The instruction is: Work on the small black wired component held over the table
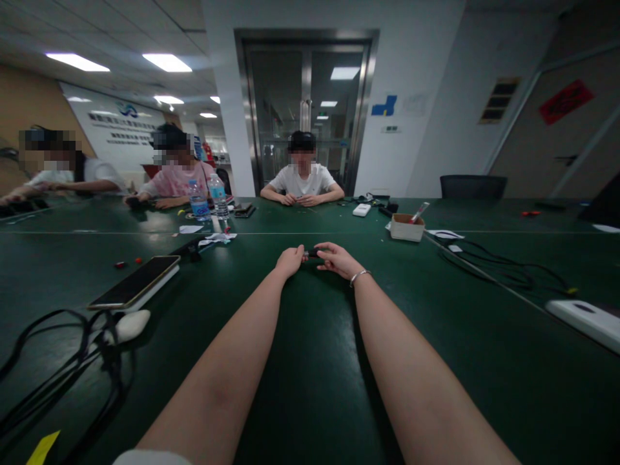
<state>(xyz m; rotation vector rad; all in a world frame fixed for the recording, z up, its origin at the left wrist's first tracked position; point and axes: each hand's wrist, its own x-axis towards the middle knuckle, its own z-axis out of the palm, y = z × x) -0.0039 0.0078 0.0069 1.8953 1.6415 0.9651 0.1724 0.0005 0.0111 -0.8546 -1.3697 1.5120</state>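
In front of me, over the green table point(310, 336), both my arms reach forward and the hands nearly meet. Between them is a small black object point(312, 252) with a silvery end; its exact kind is too small to tell. My left hand point(290, 261) is closed and pinches the silvery end. My right hand point(340, 261), with a bracelet point(360, 278) at its wrist, has thumb and fingers closed around the black end, the other fingers loosely bent.
A phone point(138, 281) on a white block and black cables point(92, 361) lie left. Two water bottles point(208, 199) stand farther back. A small box point(407, 228) with a pen is right of centre; a white device point(584, 323) lies far right. Across sits a person point(303, 177); two others sit left.
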